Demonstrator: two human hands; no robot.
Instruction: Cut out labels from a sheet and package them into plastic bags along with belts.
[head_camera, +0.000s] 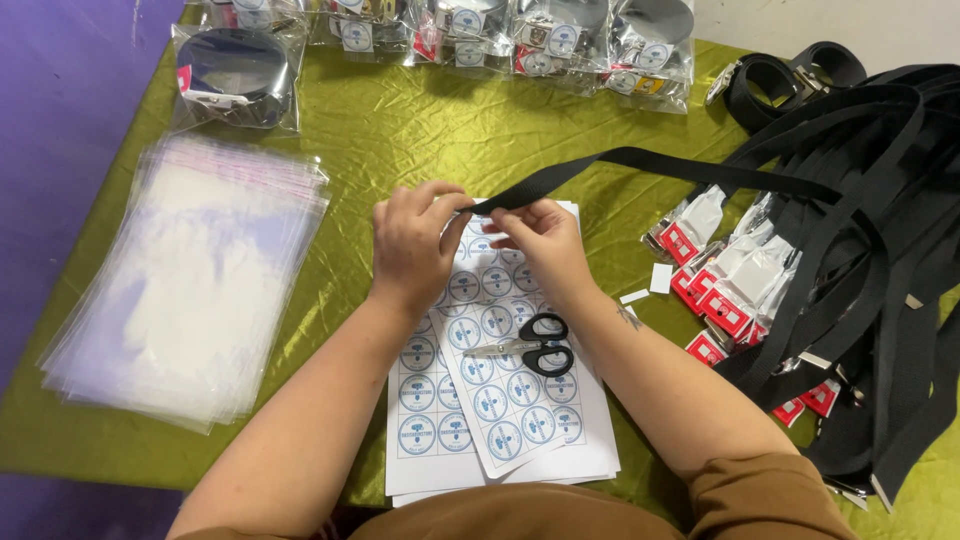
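My left hand (412, 245) and my right hand (540, 238) both pinch the free end of a black webbing strap (640, 160). The strap runs right across the green cloth (400, 130) to a pile of black straps (870, 250). Under my hands lie sheets of round blue-and-white stickers (500, 400). A pair of black-handled scissors (530, 347) rests on the sheets, just below my right wrist.
A stack of clear plastic bags (190, 280) lies at the left. Bagged coiled straps (237, 75) line the far edge of the table. Small red-and-white tags in clear sleeves (720, 290) sit beside the strap pile at the right.
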